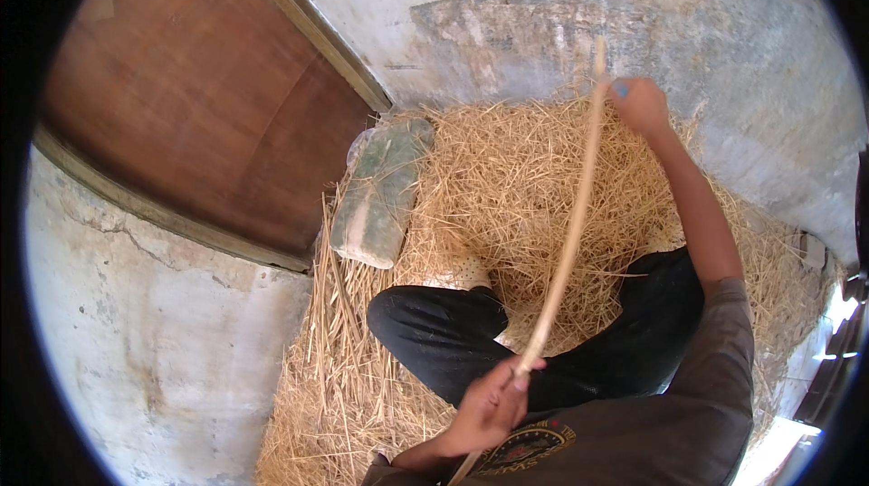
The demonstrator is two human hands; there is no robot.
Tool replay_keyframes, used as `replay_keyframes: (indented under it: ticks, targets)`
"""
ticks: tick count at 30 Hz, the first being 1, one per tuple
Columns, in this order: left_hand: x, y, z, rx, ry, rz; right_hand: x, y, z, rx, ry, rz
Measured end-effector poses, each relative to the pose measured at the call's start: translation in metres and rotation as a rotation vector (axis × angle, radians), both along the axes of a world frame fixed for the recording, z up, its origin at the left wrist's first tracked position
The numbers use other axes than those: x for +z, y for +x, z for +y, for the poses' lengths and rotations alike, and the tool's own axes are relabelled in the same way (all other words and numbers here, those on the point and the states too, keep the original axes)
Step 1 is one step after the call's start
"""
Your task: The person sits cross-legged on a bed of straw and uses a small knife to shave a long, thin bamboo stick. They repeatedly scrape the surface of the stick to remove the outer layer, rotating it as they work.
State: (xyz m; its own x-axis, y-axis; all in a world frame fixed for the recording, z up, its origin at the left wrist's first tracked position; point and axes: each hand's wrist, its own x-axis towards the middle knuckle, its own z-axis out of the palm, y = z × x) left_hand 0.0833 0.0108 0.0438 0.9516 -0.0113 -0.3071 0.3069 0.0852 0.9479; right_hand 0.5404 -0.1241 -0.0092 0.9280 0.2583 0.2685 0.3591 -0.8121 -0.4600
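Observation:
A long, pale, straw-coloured rope-like strand [570, 260] runs slightly bowed from my lap up toward the far wall. Near its lower part, my left hand [489, 409] is closed around it, and a tail of the strand shows below that hand. Up at the far right, my right hand [641, 106] is closed at the strand's upper part, somewhat blurred by motion. A small blue patch shows on that hand's thumb side. The strand's tip sticks out above the right hand. Whether it is twisted or smooth is too blurred to tell.
Loose straw [507, 160] covers the floor around my crossed legs [444, 314]. A greenish oblong block [382, 192] lies to the left, beside longer straw stalks [348, 341]. A brown wooden door panel [208, 97] and worn plaster walls [561, 24] close in the space.

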Motion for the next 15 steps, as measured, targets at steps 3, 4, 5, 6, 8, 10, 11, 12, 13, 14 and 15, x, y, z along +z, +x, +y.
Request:
replay_keyframes:
  ticks: [3,4,5,6,8,10,11,12,13,14,15]
  targets:
    - [-0.007,-0.016,-0.008,-0.085,-0.106,0.056,-0.018,0.060,-0.071,-0.273,0.146,-0.085]
    - [-0.006,-0.022,-0.012,-0.107,-0.150,0.075,-0.017,0.060,-0.083,-0.288,0.188,-0.162]
    - [-0.004,-0.024,-0.015,-0.130,-0.195,0.094,-0.017,0.065,-0.086,-0.311,0.255,-0.116]
    - [-0.003,-0.022,-0.012,-0.112,-0.221,0.095,-0.015,0.071,-0.088,-0.334,0.321,-0.071]
    - [-0.006,-0.002,-0.007,0.011,-0.139,0.099,-0.025,0.066,-0.094,-0.370,0.401,0.006]
    - [-0.010,0.015,0.001,0.143,-0.075,0.039,-0.036,0.045,-0.082,-0.259,0.337,0.033]
    - [-0.008,0.022,0.006,0.206,-0.044,0.019,-0.020,0.011,-0.058,-0.152,0.285,0.106]
    - [-0.007,0.028,0.010,0.285,-0.053,0.041,-0.001,-0.032,-0.031,-0.044,0.233,0.180]
    - [-0.012,0.034,0.015,0.307,-0.051,-0.019,0.010,-0.069,-0.015,0.137,0.200,0.279]
    - [-0.018,0.040,0.021,0.307,-0.107,-0.069,0.006,-0.099,-0.005,0.302,0.194,0.192]
    - [-0.020,0.044,0.024,0.309,-0.162,-0.114,0.004,-0.137,0.007,0.505,0.296,-0.015]
